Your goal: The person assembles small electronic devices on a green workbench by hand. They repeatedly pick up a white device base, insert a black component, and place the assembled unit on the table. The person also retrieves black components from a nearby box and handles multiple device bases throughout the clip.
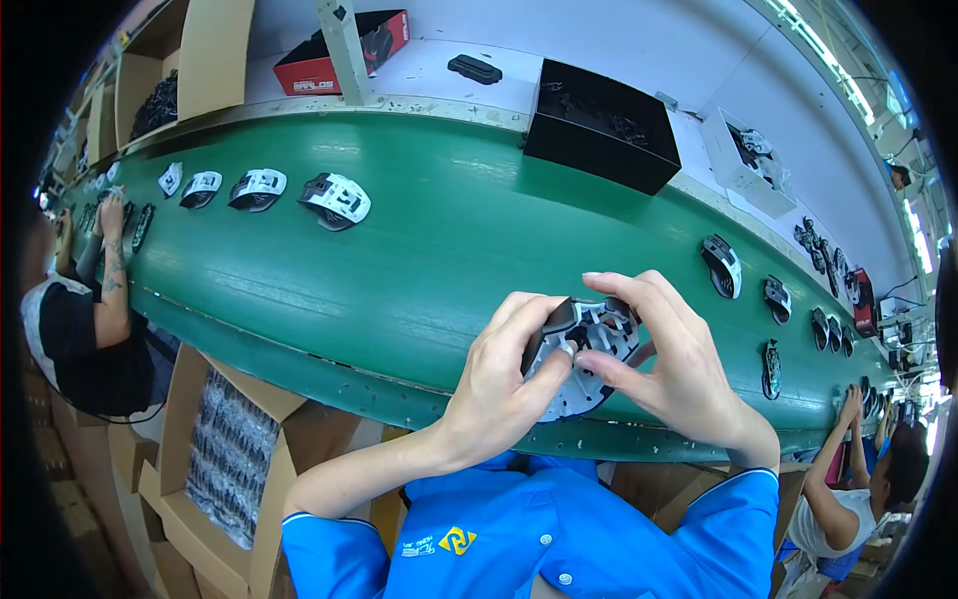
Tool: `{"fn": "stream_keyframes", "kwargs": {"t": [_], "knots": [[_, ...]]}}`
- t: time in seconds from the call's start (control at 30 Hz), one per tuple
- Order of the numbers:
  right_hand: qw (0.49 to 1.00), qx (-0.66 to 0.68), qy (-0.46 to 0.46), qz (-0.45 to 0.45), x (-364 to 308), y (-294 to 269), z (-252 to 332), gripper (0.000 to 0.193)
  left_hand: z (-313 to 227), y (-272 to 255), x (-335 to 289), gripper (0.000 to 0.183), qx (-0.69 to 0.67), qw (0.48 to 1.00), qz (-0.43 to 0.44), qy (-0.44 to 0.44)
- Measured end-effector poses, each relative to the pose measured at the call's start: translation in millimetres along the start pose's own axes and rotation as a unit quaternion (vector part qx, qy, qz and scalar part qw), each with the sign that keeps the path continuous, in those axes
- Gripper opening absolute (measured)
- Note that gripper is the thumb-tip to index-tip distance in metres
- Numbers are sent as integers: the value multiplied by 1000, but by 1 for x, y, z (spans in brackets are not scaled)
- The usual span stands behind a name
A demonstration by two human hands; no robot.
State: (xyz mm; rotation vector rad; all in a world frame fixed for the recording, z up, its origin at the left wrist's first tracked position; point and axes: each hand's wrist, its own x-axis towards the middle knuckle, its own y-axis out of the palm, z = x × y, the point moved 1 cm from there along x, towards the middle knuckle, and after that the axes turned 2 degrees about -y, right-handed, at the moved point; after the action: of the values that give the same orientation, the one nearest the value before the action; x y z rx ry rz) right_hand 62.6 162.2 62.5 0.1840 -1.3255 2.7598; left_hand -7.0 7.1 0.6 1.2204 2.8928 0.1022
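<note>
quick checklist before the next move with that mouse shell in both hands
1. Left hand grips the mouse shell: ok.
2. Right hand grips its other side: ok.
3. Shell held above the green belt, apart from other pieces: ok.
4. Belt space just ahead of the hands free: ok.
5. Small part seated under the left thumb: cannot tell.
6. Black bin within view across the belt: ok.

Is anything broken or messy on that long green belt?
Nothing stands out. The black and white computer mouse shells lie spaced along the green conveyor belt, none spilled. The left hand and right hand hold one shell between them.
</note>
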Motion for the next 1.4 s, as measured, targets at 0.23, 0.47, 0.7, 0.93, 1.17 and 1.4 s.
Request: {"fn": "stream_keyframes", "kwargs": {"t": [0.23,0.47,0.7,0.93,1.17,1.4], "knots": [[994,-42,-66,-74,0,6,-1,50,-4,2,4,28,39,997,-26,57],[997,59,1,-50,-7,7,-3,80,1,-4,8,25,75,991,-55,93],[988,68,-27,-133,-16,43,-15,86,2,0,11,29,12,995,-63,73],[976,88,-21,-196,-19,53,-16,81,-5,4,6,28,27,993,-60,99],[972,116,-23,-202,-22,46,-20,79,-13,4,5,37,121,981,-14,148],[942,261,1,-210,-20,36,-16,74,-10,5,-2,52,166,974,-5,155]]}}
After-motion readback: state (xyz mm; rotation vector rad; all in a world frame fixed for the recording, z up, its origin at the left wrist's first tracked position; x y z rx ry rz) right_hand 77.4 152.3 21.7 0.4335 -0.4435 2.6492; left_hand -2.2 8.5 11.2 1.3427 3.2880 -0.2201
